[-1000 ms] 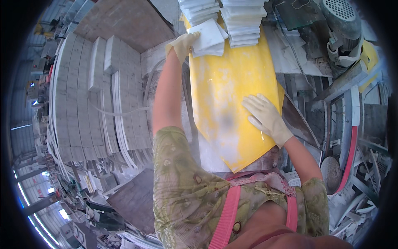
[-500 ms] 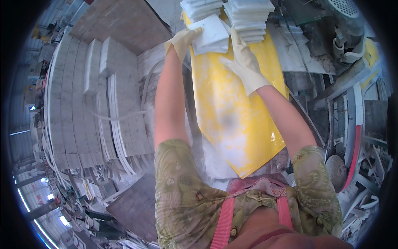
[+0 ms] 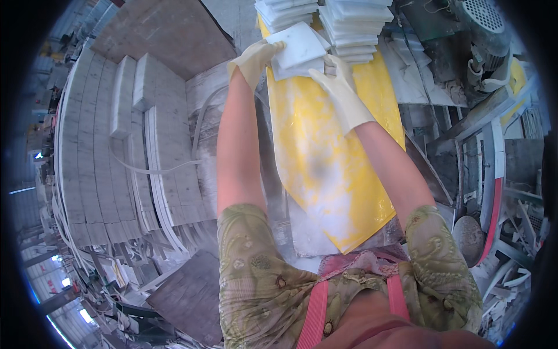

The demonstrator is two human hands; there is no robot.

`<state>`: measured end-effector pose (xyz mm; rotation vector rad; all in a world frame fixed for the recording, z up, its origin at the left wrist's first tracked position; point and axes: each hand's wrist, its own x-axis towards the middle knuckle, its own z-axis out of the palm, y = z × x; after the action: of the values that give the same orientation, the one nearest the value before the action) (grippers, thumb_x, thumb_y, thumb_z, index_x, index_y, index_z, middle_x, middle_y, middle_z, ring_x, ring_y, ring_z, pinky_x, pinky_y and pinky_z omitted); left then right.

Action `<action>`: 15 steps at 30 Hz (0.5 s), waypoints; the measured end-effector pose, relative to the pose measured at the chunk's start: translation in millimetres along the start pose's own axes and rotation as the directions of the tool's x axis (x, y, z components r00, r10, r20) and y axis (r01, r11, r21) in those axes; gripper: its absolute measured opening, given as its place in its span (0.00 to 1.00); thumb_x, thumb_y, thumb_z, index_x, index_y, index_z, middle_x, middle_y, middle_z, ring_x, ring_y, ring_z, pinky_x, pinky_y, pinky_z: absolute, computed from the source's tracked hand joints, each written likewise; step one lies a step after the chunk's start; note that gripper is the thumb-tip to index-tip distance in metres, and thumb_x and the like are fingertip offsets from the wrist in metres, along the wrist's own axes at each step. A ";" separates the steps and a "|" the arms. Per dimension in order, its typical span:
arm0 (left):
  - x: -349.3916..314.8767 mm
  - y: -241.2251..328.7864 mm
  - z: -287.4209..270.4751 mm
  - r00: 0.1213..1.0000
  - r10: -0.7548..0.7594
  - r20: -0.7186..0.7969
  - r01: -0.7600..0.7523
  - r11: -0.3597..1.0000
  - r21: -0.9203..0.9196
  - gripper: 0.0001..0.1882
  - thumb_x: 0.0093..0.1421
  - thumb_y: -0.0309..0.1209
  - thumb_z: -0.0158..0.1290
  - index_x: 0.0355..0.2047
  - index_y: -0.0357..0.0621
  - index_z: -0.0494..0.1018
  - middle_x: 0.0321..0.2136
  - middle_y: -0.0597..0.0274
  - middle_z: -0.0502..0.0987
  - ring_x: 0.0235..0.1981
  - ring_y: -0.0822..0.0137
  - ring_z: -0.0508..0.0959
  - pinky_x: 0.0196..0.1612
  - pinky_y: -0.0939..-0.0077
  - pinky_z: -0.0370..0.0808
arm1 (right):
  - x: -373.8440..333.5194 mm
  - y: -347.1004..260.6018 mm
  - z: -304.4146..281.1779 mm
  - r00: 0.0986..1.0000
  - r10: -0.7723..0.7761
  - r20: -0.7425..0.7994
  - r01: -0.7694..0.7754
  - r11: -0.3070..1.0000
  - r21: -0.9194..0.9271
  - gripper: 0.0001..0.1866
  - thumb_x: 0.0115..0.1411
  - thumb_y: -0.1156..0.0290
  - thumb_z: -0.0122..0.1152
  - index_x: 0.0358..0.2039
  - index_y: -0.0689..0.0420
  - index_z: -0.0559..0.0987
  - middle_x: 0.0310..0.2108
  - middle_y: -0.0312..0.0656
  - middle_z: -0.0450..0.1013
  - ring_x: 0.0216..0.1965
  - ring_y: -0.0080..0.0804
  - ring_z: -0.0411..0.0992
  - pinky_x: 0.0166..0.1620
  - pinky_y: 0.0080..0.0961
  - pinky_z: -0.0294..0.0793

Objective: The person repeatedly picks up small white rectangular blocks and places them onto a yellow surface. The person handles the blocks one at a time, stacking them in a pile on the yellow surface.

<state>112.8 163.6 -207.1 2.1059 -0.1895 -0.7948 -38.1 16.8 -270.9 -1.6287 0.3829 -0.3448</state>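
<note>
Left hand (image 3: 254,61), rubber-gloved, pinches a smooth, square white tile (image 3: 299,45); right hand (image 3: 340,87), fingers half-curled at its near right, grip unclear.

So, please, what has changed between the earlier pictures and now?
The right hand lifted from the yellow sheet and moved forward and left, to the right edge of the front white tiles; its grip is unclear. The left hand stayed on their left edge, and the tile stacks stayed in place.

No text, label, number or sign can be read here, though the view's dim, blurred edges are hard to judge.
</note>
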 end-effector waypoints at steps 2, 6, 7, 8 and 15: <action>-2.2 -0.5 -1.6 0.999 0.025 0.035 -0.024 1.000 -0.017 0.30 0.67 0.49 0.50 0.66 0.54 0.66 0.62 0.41 0.69 0.69 0.46 0.61 0.69 0.43 0.53 | -8.0 -7.0 -4.2 0.979 -0.181 -0.095 0.130 0.910 -0.394 0.47 0.50 0.74 0.76 0.68 0.59 0.60 0.63 0.52 0.64 0.52 0.37 0.75 0.47 0.29 0.80; -7.1 2.6 -1.9 0.998 0.010 0.062 -0.009 1.000 -0.019 0.29 0.68 0.48 0.50 0.66 0.55 0.66 0.62 0.45 0.70 0.68 0.48 0.63 0.69 0.45 0.54 | -17.7 -21.5 -4.8 0.994 -0.098 -0.042 0.077 0.935 -0.347 0.51 0.48 0.70 0.78 0.70 0.58 0.58 0.65 0.53 0.59 0.60 0.40 0.69 0.53 0.34 0.79; -7.9 4.5 -1.7 0.999 -0.004 0.051 0.005 1.000 -0.013 0.28 0.68 0.48 0.49 0.66 0.55 0.66 0.61 0.46 0.71 0.67 0.49 0.64 0.69 0.45 0.54 | -17.8 -24.2 -3.2 0.999 -0.001 -0.049 -0.012 0.966 -0.256 0.52 0.49 0.70 0.78 0.70 0.58 0.57 0.64 0.52 0.60 0.61 0.40 0.67 0.55 0.35 0.77; -8.6 6.2 -1.9 0.999 -0.014 0.045 0.014 1.000 -0.009 0.28 0.69 0.48 0.49 0.66 0.56 0.67 0.60 0.48 0.72 0.66 0.51 0.66 0.69 0.46 0.54 | -17.9 -25.5 -0.2 0.994 0.096 -0.047 -0.102 0.981 -0.164 0.52 0.49 0.69 0.78 0.70 0.58 0.56 0.64 0.52 0.60 0.63 0.40 0.65 0.56 0.36 0.76; -8.8 9.3 -4.3 0.997 -0.059 0.043 0.058 0.998 0.011 0.26 0.71 0.44 0.47 0.66 0.53 0.66 0.57 0.53 0.75 0.61 0.56 0.71 0.69 0.47 0.57 | -5.1 -10.6 0.0 0.963 0.256 -0.088 -0.214 0.920 0.328 0.42 0.49 0.63 0.77 0.62 0.55 0.67 0.60 0.48 0.64 0.58 0.41 0.66 0.52 0.42 0.76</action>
<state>109.8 164.2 -193.9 2.1134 -0.1558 -0.8760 -42.1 19.9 -260.3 -1.2337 0.5862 -0.3114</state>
